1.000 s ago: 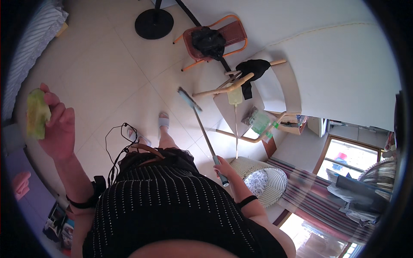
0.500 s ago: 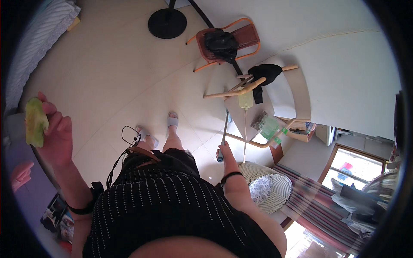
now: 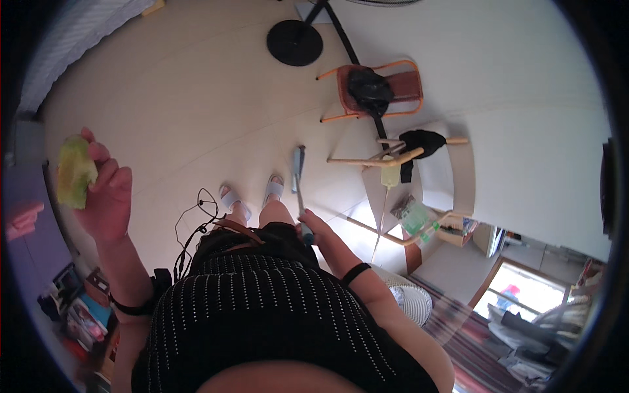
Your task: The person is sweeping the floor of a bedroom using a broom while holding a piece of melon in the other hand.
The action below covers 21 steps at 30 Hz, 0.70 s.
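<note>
My left hand (image 3: 108, 196) is raised at the left, its fingers closed round a piece of green melon rind (image 3: 75, 171) with a paler, yellowish face. In front of my waist, my right hand (image 3: 314, 229) grips the end of a long-handled floor tool (image 3: 299, 190). Its narrow light-blue head (image 3: 298, 160) is down by the floor, just right of my slippers (image 3: 274, 188). Whether that tool is a mop or a broom, I cannot tell. Another hand-like shape (image 3: 25, 220) shows at the left edge, perhaps a reflection.
Along the right wall stand an orange-framed chair (image 3: 407, 92) with a black bag and a wooden armchair (image 3: 464, 167) with black cloth. A thin-handled yellow tool (image 3: 390, 175) leans there, beside a woven basket (image 3: 414, 304). A round black stand base (image 3: 295, 43) is farther off.
My right hand has swung left with the floor tool, bringing its head close to my feet. My left hand still holds the rind. The whole view has shifted.
</note>
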Available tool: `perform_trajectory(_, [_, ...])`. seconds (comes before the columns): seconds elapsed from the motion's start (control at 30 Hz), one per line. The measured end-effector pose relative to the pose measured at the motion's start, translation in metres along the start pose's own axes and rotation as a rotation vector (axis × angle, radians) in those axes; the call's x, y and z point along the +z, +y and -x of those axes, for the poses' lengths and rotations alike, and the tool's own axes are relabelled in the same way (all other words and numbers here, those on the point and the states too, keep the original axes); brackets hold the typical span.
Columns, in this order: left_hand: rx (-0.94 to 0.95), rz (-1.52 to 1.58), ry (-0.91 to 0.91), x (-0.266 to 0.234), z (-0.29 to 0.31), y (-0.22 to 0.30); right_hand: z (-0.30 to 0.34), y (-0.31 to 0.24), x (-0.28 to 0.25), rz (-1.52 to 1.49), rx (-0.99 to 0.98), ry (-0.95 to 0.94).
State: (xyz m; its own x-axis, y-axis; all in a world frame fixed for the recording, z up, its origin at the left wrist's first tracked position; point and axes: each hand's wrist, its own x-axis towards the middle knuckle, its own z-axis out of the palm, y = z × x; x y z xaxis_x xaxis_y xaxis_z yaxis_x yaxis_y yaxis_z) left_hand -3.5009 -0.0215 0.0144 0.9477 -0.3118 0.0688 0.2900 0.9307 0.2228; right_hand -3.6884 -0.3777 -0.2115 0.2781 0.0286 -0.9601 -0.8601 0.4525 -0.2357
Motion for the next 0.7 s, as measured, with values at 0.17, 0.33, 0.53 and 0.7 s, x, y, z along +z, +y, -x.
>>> perform_trajectory(0.17, [0.086, -0.058, -0.053, -0.005, 0.013, 0.025, -0.05, -0.034, 0.121, 0.111, -0.025, -0.157])
perform_trajectory(0.33, [0.175, -0.119, 0.008, -0.007, 0.032, 0.048, -0.082, -0.071, 0.179, 0.014, -0.05, -0.407])
perform_trajectory(0.53, [0.278, -0.093, -0.005, -0.009, 0.041, 0.073, -0.047, -0.114, 0.108, -0.281, 0.054, -0.428])
perform_trajectory(0.7, [0.37, -0.061, 0.033, -0.013, 0.049, 0.082, -0.015, -0.124, 0.064, 0.006, -0.123, -0.176])
